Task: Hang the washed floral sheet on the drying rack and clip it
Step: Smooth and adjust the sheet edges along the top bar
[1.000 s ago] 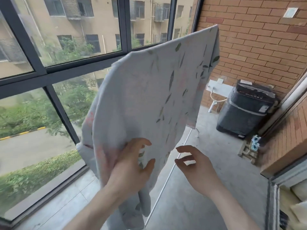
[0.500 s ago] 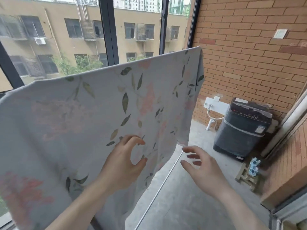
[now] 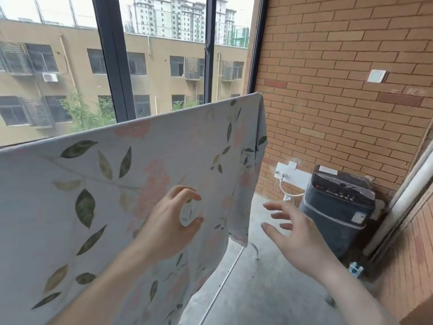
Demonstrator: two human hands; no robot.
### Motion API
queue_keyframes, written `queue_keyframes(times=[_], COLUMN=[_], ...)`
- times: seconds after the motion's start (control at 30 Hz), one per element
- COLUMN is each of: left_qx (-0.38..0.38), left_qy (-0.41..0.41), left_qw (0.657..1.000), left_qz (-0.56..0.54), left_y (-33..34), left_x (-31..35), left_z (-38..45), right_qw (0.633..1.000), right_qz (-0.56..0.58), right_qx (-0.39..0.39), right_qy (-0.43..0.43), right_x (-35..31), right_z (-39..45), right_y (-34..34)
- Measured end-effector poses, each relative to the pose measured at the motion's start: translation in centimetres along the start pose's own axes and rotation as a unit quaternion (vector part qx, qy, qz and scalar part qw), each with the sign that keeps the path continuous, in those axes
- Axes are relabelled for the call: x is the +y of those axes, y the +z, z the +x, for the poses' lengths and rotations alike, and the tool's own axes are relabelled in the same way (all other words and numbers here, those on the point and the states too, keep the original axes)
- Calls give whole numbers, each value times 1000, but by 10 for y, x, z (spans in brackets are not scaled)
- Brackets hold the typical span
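Observation:
The pale blue floral sheet, printed with green leaves and pink blossoms, hangs draped over a line that runs from the left edge up to the right; the line or rack bar itself is hidden under the cloth. My left hand hovers in front of the sheet's right part, fingers curled and apart, with nothing pinched that I can see. To the right of the sheet's free edge, my right hand is spread wide over the floor. No clip is in either hand.
A covered dark washing machine stands against the brick wall at right. Blue clips lie on the floor near it. A thin white rod runs along the concrete floor. Large windows are behind the sheet.
The view has tilted up and the sheet now spreads flat and wide across the line. My left hand has let go of the cloth; both hands have risen slightly.

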State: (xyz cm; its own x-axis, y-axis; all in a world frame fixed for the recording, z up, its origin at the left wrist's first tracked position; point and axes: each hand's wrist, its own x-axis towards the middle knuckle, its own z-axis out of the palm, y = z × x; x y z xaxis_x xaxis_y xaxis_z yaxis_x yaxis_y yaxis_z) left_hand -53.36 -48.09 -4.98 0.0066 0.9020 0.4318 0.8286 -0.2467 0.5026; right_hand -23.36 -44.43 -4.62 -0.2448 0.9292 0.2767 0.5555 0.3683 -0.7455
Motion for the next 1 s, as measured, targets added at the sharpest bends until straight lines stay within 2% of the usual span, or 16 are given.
queue_keyframes(times=[0.33,0.47,0.8,1.0], left_qx=[-10,-3,42,69], left_qy=[83,92,67,6], left_qw=[995,992,982,966], left_qz=[47,85,174,247], left_y=[67,81,124,153], left_x=[21,31,54,60], left_z=[193,266,428,520], right_qw=[999,998,998,997], right_qz=[4,20,22,36], right_qx=[42,50,32,-3], right_qy=[19,13,-47,-65], right_x=[66,96,177,220], right_z=[143,207,377,476], right_y=[-62,-84,-139,-176])
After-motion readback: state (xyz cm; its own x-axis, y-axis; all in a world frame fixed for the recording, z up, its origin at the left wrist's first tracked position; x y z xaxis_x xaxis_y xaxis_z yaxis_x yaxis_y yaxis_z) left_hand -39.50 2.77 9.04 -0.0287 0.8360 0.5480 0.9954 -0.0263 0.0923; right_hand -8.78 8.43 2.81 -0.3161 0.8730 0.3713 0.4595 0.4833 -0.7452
